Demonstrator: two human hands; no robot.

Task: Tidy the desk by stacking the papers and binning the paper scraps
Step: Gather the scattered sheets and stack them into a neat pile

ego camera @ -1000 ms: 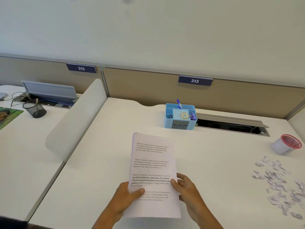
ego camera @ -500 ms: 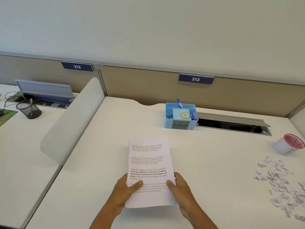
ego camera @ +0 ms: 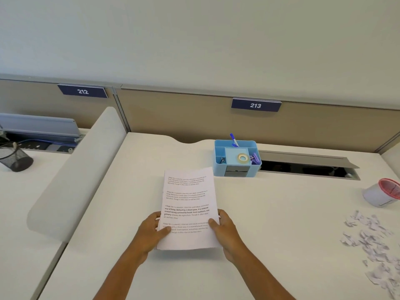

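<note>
A stack of printed papers point(ego camera: 188, 198) is held over the middle of the white desk point(ego camera: 281, 213), its long side pointing away from me. My left hand point(ego camera: 151, 231) grips its lower left edge, thumb on top. My right hand point(ego camera: 225, 230) grips the lower right edge the same way. A heap of torn paper scraps point(ego camera: 372, 241) lies on the desk at the far right. A small white bin with a red rim point(ego camera: 382, 192) lies tipped on its side behind the scraps.
A blue desk organiser point(ego camera: 237, 158) with tape and pens stands just behind the papers. An open cable slot point(ego camera: 307, 167) runs to its right. A padded divider point(ego camera: 71, 176) borders the desk on the left; a black mesh cup point(ego camera: 15, 159) sits beyond it.
Both hands have carried the papers forward, away from me, and lowered them flatter toward the desk. The grip on both edges is the same.
</note>
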